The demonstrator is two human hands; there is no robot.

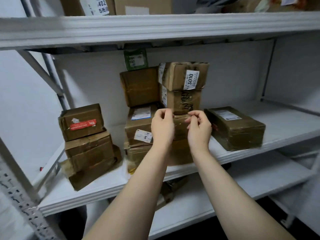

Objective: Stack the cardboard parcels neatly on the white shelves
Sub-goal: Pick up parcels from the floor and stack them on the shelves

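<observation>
Left grip (pixel 162 126) and right grip (pixel 199 129), fingers curled, in front of middle box stack (pixel 181 101) on white shelf (pixel 285 135); can't tell if pinching anything.

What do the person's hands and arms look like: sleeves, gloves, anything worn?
The left hand and right hand are bare: no gloves, rings or watch visible. The left forearm and right forearm are bare down to the frame's bottom edge; no sleeve shows.
</observation>
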